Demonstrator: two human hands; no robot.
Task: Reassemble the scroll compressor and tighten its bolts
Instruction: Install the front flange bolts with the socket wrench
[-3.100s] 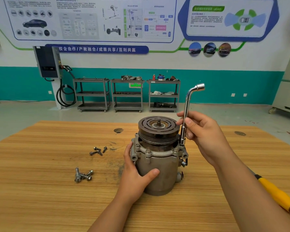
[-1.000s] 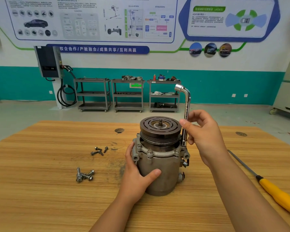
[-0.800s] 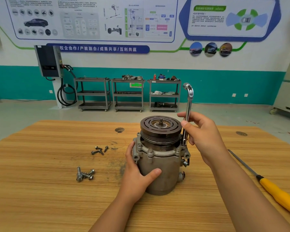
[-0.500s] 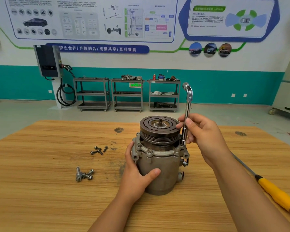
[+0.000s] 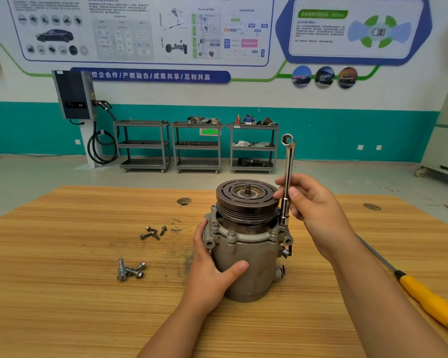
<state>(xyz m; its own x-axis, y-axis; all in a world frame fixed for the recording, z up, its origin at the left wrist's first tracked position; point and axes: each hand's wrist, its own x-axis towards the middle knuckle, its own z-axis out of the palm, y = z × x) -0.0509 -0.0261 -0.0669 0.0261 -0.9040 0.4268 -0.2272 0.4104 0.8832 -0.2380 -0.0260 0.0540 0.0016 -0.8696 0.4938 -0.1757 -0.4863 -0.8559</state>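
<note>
Upright on the wooden table [image 5: 62, 293], pulley [image 5: 232, 196] end up: the scroll compressor [image 5: 251, 257]. Gripped low on its grey housing by the left hand [image 5: 212, 277], thumb curled across the front, the other fingers wrapped round the left side and mostly hidden behind it.

Just right of the pulley, pinched between the thumb and curled fingers of the right hand [image 5: 318, 215]: an L-shaped socket wrench [image 5: 288, 164]. Shaft near vertical, bent socket end up above the fingertips, lower end down below them at the right rim of the flange. Whether seated on a bolt there, impossible to tell.

Along the front of the flange, between the two hands: hex bolt heads [image 5: 231, 233], already in their lugs.

Well left of the left fingers, lying on the table: a small pile of larger flanged bolts [image 5: 131, 271]. Farther back from it, a scatter of smaller screws [image 5: 153, 232].

Right of the right forearm, well clear of the fingers: a screwdriver [image 5: 424, 295] with a yellow handle, flat on the table, its shank partly hidden behind the arm.
</note>
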